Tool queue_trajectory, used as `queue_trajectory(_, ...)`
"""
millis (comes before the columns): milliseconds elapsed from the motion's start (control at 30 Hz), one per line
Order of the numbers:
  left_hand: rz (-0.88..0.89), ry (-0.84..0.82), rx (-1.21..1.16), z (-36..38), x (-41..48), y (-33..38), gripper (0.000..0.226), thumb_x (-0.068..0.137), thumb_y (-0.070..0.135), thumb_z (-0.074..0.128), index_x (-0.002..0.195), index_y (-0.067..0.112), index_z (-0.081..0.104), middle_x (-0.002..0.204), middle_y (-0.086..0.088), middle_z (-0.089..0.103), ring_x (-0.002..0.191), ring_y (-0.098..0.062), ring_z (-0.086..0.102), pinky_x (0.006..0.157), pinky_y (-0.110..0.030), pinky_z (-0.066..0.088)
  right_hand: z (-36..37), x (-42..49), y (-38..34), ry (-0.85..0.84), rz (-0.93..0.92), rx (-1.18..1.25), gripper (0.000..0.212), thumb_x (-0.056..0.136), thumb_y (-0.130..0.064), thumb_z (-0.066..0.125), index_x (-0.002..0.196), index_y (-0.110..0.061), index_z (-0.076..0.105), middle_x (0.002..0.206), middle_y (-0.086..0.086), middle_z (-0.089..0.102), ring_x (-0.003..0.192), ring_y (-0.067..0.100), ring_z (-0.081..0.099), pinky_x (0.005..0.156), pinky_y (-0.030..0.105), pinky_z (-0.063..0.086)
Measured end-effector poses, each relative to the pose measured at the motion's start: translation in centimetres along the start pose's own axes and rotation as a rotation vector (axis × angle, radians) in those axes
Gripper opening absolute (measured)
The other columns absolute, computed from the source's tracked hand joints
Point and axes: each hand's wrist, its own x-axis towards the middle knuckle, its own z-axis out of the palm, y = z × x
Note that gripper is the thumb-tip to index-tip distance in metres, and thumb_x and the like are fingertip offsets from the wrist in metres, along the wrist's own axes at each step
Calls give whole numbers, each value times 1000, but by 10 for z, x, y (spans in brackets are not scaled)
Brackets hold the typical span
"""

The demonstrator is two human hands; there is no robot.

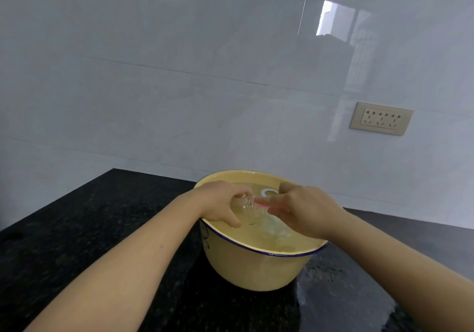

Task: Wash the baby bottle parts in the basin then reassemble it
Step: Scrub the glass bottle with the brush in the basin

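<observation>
Two hands meet over one yellow basin (256, 270) with a dark blue rim, which stands on the black speckled tabletop (102, 229) and is filled with water. The left hand (220, 204) has its fingers curled round one clear bottle (250, 207), which lies on its side at the water's surface with its threaded mouth pointing toward the right hand (305, 211). The right hand's fingers are bent in around one pink piece (264, 204) at the bottle's mouth. What that piece is cannot be told, since the fingers cover most of it. Just beyond the hands, between them, one white ring (269, 191) sits in the water, partly hidden by the right hand's knuckles. Under the right forearm the tabletop glistens wet. Beyond both hands rises a glossy white tiled wall (179, 75), and well above and to the right of the right hand it carries one beige socket plate (381, 118).
</observation>
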Motion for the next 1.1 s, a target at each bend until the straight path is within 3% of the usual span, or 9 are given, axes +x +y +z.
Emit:
queue_trajectory(200, 15, -4, 10, -2, -4, 4, 62, 74, 29, 72, 129, 38, 45, 129, 10, 54, 112, -13, 52, 93, -34, 48, 7, -3, -4, -125, -18, -148, 41, 101, -32, 36, 138, -49, 37, 135, 7, 47, 100, 27, 60, 64, 30, 34)
queue_trajectory(367, 28, -9, 58, -2, -4, 5, 62, 71, 25, 71, 125, 40, 46, 129, 15, 54, 110, -16, 57, 92, -40, 50, 0, 1, 3, -252, -66, -49, 37, 97, -32, 46, 131, -47, 48, 109, 4, 59, 103, 22, 58, 72, 28, 38)
queue_trajectory(500, 35, 17, 31, 0, -2, 3, 64, 69, 29, 73, 125, 43, 45, 126, 17, 54, 111, -10, 53, 91, -32, 48, -1, 4, 12, -284, -39, 224, 31, 95, -32, 52, 124, -42, 58, 85, -9, 63, 78, 4, 51, 71, 12, 35)
queue_trajectory(533, 40, 28, 24, 1, -2, 2, 64, 69, 31, 74, 124, 43, 45, 126, 18, 55, 111, -10, 53, 90, -30, 47, 1, 3, 15, -267, -22, 278, 31, 96, -33, 51, 124, -43, 58, 85, -5, 65, 76, 4, 52, 73, 11, 38)
queue_trajectory(633, 46, 62, -2, 0, -2, 2, 65, 69, 34, 75, 126, 45, 45, 126, 17, 55, 114, -11, 52, 89, -28, 45, 5, 0, 18, -149, 44, 388, 32, 95, -41, 47, 126, -45, 55, 100, 10, 68, 88, 18, 59, 85, 29, 46)
queue_trajectory(733, 27, 89, -18, -1, -3, 2, 72, 70, 36, 75, 134, 43, 41, 132, 15, 52, 118, -10, 48, 92, -26, 42, 3, -2, 16, -86, 103, 462, 33, 95, -41, 48, 127, -41, 56, 129, -14, 60, 98, -3, 53, 81, 10, 39)
queue_trajectory(900, -10, 90, -8, -1, -3, 3, 65, 67, 38, 74, 127, 39, 47, 121, 12, 56, 108, -12, 53, 85, -30, 46, -12, -7, 30, -157, 166, 341, 32, 91, -36, 57, 121, -48, 58, 114, -5, 68, 99, 15, 61, 90, 31, 45)
queue_trajectory(967, -28, 83, 33, -1, -2, 4, 62, 66, 40, 72, 124, 37, 49, 113, 7, 60, 103, -18, 57, 83, -36, 51, -22, -10, 36, -178, 191, 294, 32, 88, -38, 60, 117, -51, 59, 110, -9, 68, 96, 11, 60, 89, 29, 47)
queue_trajectory(1100, -64, 31, 122, -1, 0, 7, 58, 68, 44, 68, 122, 33, 49, 97, 5, 59, 88, -16, 57, 71, -34, 49, -40, -20, 49, -194, 242, 253, 27, 85, -44, 61, 110, -53, 63, 104, -11, 69, 85, 2, 58, 79, 22, 46)
